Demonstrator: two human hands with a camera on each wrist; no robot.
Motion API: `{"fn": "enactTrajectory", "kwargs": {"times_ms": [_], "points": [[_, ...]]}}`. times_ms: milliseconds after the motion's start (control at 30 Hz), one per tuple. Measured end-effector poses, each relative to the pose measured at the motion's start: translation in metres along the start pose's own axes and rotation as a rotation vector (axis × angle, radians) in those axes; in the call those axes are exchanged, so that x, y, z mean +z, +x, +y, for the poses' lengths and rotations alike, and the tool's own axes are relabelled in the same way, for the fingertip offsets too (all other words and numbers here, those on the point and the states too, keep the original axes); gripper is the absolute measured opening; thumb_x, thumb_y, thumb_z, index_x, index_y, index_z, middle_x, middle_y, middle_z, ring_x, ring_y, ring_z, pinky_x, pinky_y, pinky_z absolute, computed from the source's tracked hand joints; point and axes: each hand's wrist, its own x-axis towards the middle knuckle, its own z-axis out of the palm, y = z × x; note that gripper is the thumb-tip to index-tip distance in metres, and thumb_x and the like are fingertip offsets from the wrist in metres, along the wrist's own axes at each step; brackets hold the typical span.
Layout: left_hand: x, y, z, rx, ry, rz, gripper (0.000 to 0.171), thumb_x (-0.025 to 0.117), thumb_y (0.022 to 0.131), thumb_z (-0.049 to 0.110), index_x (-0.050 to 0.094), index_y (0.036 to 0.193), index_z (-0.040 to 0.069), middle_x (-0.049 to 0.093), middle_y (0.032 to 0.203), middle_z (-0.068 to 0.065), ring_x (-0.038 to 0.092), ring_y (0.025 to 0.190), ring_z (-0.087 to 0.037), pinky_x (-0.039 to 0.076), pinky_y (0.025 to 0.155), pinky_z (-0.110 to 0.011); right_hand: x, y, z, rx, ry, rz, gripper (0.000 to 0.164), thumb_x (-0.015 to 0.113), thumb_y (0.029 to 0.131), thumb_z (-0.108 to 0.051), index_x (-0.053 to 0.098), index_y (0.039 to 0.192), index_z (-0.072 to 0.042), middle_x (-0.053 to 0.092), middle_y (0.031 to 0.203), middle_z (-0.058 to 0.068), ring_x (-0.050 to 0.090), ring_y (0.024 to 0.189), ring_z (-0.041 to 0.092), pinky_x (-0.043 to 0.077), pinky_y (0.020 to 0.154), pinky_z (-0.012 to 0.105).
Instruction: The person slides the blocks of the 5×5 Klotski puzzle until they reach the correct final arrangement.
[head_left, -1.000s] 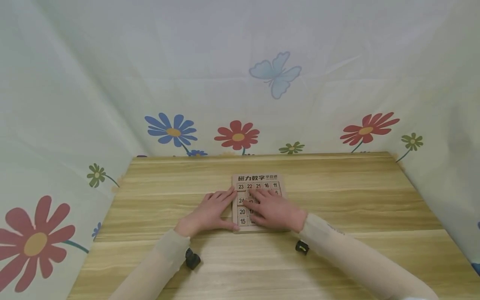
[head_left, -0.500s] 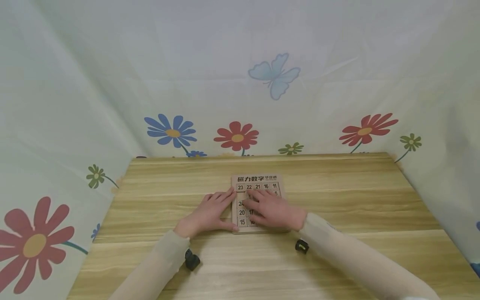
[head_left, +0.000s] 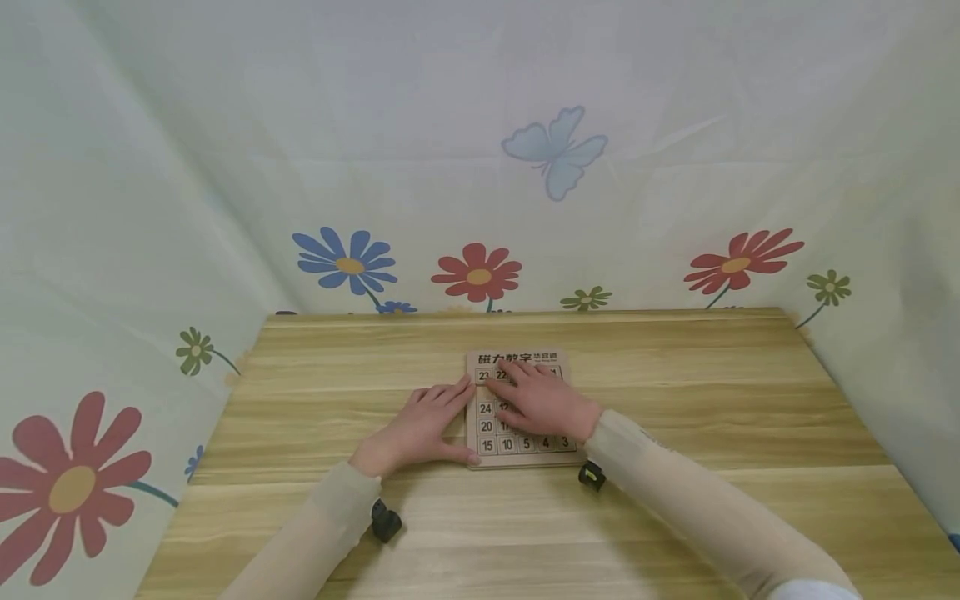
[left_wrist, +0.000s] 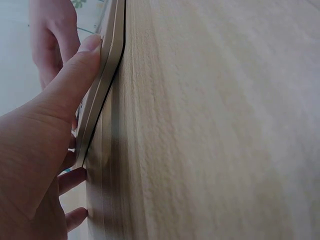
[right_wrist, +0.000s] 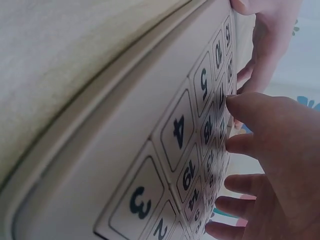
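A wooden sliding number puzzle lies flat on the table, its numbered tiles inside a raised frame. My left hand is at its left side, fingers stretched along the left edge. The left thumb presses the frame by the near left corner. Over the upper part of the board is my right hand, fingers spread and fingertips low at the tiles, hiding several of them. Tile 23 shows at top left. Between it and tile 24 is a bare slot. The bottom row, including tile 3, is uncovered.
The wood-grain table extends around the board. A white cloth with printed flowers and a butterfly hangs behind it and along the sides. Small black cameras are worn at both wrists.
Tile 24 has slid slightly toward the near edge, up against tile 20. My right hand has moved toward the board's far edge, uncovering the bottom row. The left hand stays put.
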Motion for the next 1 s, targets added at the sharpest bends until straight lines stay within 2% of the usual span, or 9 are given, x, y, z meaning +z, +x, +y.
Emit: {"fn": "enactTrajectory", "kwargs": {"times_ms": [367, 667, 1000], "points": [[0.003, 0.001, -0.002, -0.002, 0.002, -0.004, 0.115, 0.069, 0.082, 0.077, 0.028, 0.165, 0.010, 0.021, 0.173, -0.008, 0.030, 0.154, -0.031, 0.026, 0.120, -0.059, 0.003, -0.007, -0.004, -0.044, -0.025, -0.007, 0.057, 0.049, 0.109, -0.046, 0.048, 0.158, -0.019, 0.033, 0.167, 0.020, 0.033, 0.152, 0.041, 0.032, 0.118, 0.064], [0.003, 0.001, -0.003, -0.002, -0.001, 0.003, 0.114, 0.069, 0.082, 0.077, 0.029, 0.165, 0.009, 0.021, 0.173, -0.008, 0.030, 0.154, -0.032, 0.026, 0.120, -0.059, -0.001, -0.015, -0.007, -0.055, 0.062, -0.033, 0.058, 0.051, 0.108, -0.046, 0.047, 0.159, -0.018, 0.032, 0.168, 0.018, 0.033, 0.152, 0.040, 0.027, 0.121, 0.063], [0.001, 0.001, -0.001, 0.006, 0.017, 0.000, 0.115, 0.069, 0.082, 0.077, 0.029, 0.165, 0.009, 0.022, 0.173, -0.010, 0.031, 0.153, -0.033, 0.025, 0.121, -0.059, 0.002, -0.013, 0.004, 0.000, 0.018, 0.062, 0.063, 0.055, 0.106, -0.045, 0.049, 0.155, -0.005, 0.038, 0.163, 0.023, 0.039, 0.148, 0.044, 0.034, 0.117, 0.063]]}}
